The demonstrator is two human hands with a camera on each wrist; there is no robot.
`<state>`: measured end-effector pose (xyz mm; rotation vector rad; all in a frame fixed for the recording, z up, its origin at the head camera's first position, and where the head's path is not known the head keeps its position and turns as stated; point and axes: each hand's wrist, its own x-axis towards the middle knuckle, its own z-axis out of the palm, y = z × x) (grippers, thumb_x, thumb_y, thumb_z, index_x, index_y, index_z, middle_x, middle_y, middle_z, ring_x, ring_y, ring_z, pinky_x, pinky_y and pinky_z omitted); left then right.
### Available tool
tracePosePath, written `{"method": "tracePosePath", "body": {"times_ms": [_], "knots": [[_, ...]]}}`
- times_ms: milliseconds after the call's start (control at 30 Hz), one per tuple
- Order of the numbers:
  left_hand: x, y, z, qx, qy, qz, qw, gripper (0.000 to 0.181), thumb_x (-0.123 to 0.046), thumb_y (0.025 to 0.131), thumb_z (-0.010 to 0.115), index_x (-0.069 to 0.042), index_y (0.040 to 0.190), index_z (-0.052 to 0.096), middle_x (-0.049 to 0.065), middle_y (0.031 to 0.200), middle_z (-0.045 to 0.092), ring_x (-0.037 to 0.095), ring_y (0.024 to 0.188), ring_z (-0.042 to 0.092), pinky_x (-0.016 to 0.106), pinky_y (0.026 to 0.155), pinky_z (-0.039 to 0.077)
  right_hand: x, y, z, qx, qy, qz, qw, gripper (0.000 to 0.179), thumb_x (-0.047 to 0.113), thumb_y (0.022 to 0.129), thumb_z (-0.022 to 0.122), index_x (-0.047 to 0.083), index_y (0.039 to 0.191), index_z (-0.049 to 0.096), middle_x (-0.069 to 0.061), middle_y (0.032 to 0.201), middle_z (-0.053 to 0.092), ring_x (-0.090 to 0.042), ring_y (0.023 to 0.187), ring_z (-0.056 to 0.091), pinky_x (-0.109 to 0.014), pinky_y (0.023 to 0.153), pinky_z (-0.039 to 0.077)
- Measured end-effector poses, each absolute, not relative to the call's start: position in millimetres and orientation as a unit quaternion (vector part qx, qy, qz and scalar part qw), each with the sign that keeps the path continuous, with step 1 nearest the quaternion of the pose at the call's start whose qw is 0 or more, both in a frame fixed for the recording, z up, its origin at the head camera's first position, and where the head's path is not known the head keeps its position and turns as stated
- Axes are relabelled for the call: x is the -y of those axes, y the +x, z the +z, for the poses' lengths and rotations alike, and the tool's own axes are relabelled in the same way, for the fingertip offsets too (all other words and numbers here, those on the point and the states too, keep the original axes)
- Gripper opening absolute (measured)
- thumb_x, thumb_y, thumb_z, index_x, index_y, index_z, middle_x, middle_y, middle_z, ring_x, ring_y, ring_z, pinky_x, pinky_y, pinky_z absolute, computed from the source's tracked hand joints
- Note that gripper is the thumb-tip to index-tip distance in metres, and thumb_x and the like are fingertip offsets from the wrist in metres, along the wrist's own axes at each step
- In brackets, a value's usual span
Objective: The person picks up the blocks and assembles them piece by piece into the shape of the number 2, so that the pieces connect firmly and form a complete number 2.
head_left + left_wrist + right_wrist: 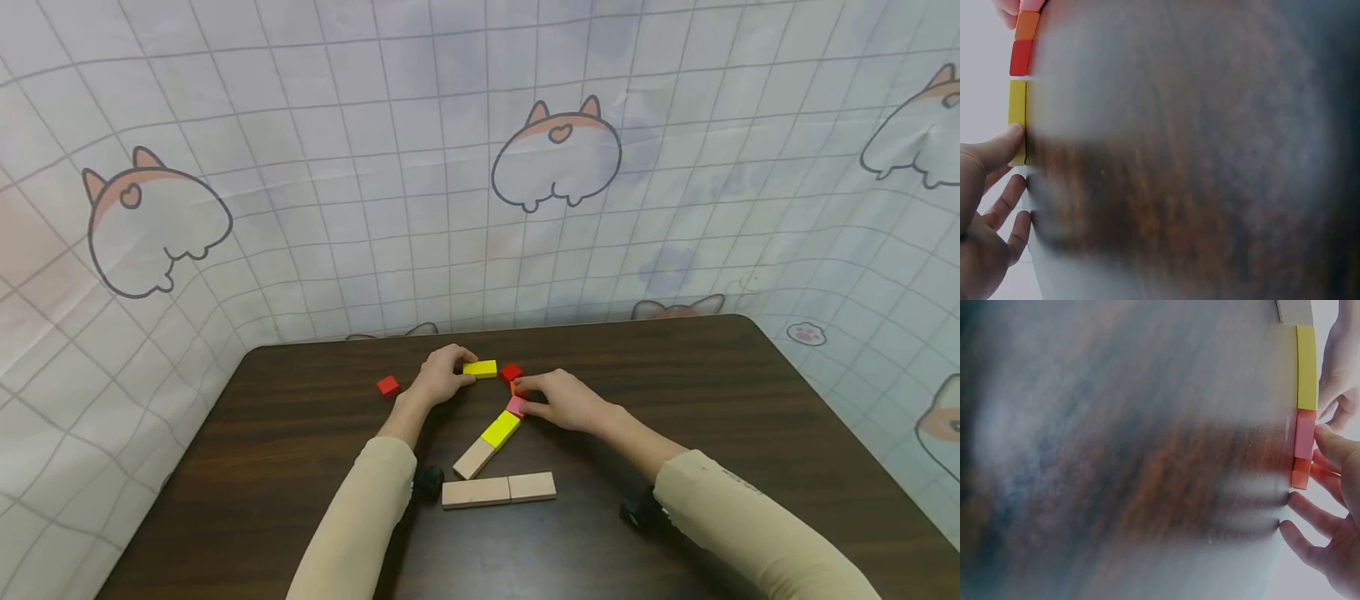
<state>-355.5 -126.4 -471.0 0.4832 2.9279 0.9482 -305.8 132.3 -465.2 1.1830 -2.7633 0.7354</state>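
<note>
In the head view my left hand (441, 372) pinches the left end of a yellow block (483, 368), thumb on its near side. Just right of that block sits a red block (512, 372), with a small gap between them. My right hand (566, 400) bends over the chain of blocks. Its thumb and index finger pinch at a pink block (1305, 434), the index finger reaching to the orange block (1300, 473) beside it. Another yellow block (501, 429) continues the chain below the pink one, then a plain wooden block (474, 458).
Two plain wooden blocks (476, 492) lie end to end across the dark wooden table (300, 475), nearer me. A separate red block (387, 386) lies left of my left hand. A patterned cloth (360, 167) hangs behind the table.
</note>
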Motion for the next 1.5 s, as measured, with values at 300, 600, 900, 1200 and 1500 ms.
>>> {"method": "tracePosePath", "body": {"times_ms": [300, 600, 900, 1200, 1500], "knots": [[126.4, -359.1, -472.8, -0.941, 0.157, 0.301, 0.01, 0.031, -0.013, 0.094, 0.077, -0.009, 0.124, 0.072, 0.008, 0.125, 0.065, 0.028, 0.113, 0.06, 0.05, 0.102, 0.044, -131.8, -306.0, -463.2, 0.893, 0.383, 0.235, 0.023, 0.033, 0.02, 0.097, 0.074, 0.002, 0.125, 0.073, -0.008, 0.119, 0.074, -0.024, 0.107, 0.07, -0.043, 0.094, 0.054], [126.0, -357.9, -474.1, -0.937, 0.162, 0.308, 0.008, 0.032, -0.013, 0.094, 0.077, -0.008, 0.125, 0.072, 0.009, 0.125, 0.066, 0.027, 0.112, 0.059, 0.045, 0.102, 0.046, -130.6, -304.9, -463.1, 0.896, 0.377, 0.232, 0.014, 0.034, 0.021, 0.098, 0.072, 0.002, 0.126, 0.072, -0.009, 0.121, 0.073, -0.024, 0.107, 0.07, -0.043, 0.093, 0.054], [125.8, -357.9, -473.9, -0.936, 0.166, 0.311, 0.007, 0.033, -0.012, 0.093, 0.078, -0.007, 0.125, 0.072, 0.01, 0.125, 0.066, 0.028, 0.112, 0.059, 0.043, 0.102, 0.046, -130.7, -305.2, -463.6, 0.898, 0.373, 0.232, 0.011, 0.034, 0.021, 0.099, 0.072, 0.002, 0.127, 0.072, -0.009, 0.122, 0.073, -0.025, 0.11, 0.069, -0.043, 0.094, 0.054], [126.0, -358.4, -473.5, -0.934, 0.168, 0.315, 0.009, 0.033, -0.012, 0.094, 0.077, -0.007, 0.126, 0.071, 0.009, 0.125, 0.067, 0.027, 0.11, 0.06, 0.043, 0.101, 0.047, -131.2, -305.7, -463.7, 0.9, 0.37, 0.23, 0.008, 0.034, 0.021, 0.099, 0.072, 0.003, 0.127, 0.072, -0.009, 0.122, 0.072, -0.025, 0.11, 0.069, -0.044, 0.095, 0.053], [126.6, -357.9, -473.5, -0.933, 0.171, 0.316, 0.005, 0.031, -0.01, 0.093, 0.078, -0.006, 0.124, 0.072, 0.01, 0.122, 0.068, 0.026, 0.104, 0.059, 0.043, 0.098, 0.048, -130.2, -305.4, -463.1, 0.9, 0.368, 0.232, 0.006, 0.032, 0.021, 0.098, 0.072, 0.004, 0.126, 0.073, -0.009, 0.122, 0.073, -0.025, 0.11, 0.069, -0.044, 0.096, 0.053]]}}
